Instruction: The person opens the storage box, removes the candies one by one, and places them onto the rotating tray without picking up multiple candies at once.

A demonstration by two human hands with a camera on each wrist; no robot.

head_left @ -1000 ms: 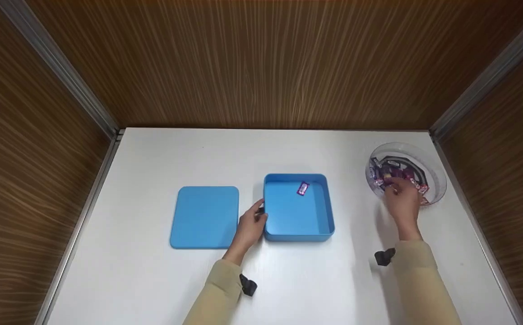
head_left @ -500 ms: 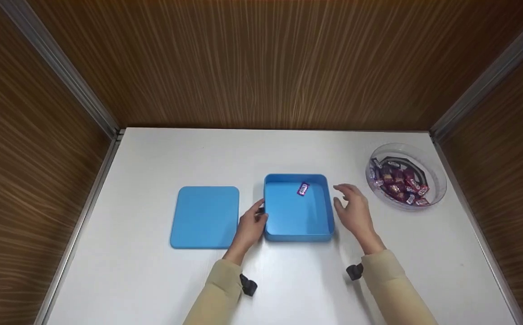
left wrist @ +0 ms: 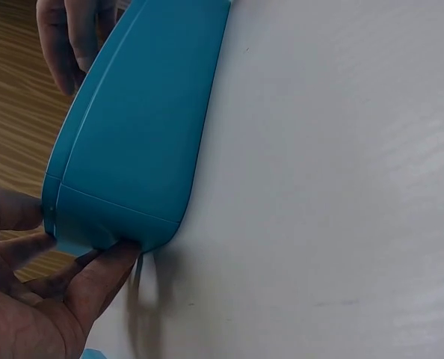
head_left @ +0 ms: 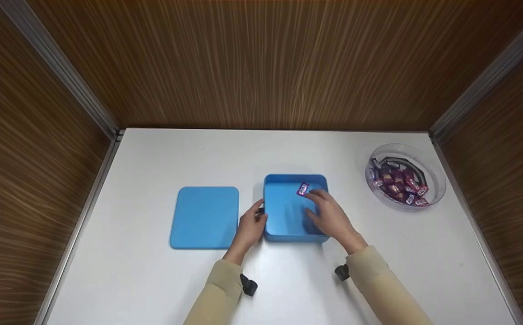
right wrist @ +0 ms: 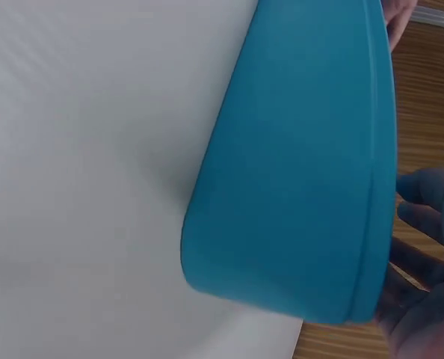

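A square blue box (head_left: 288,237) without its cover stands on the white table. In it lies one small purple wrapped candy (head_left: 303,189), near the far wall. My left hand (head_left: 250,228) holds the box at its left side; in the left wrist view its thumb (left wrist: 106,277) presses the wall near a corner. Over the right part of the box reaches my right hand (head_left: 331,217), its thumb and fingers apart and no item showing between them. Its fingertips are close to the candy. In the right wrist view the box wall partly hides this hand.
A flat blue lid (head_left: 205,217) lies left of the box. At the back right stands a clear round bowl (head_left: 435,180) with several wrapped candies (head_left: 396,180). Wood-grain panels (head_left: 270,63) enclose the table at the back and sides.
My right hand has moved left from the clear bowl, past the box's right edge, to over its inside. The left hand, the box and the candy in it stay put.
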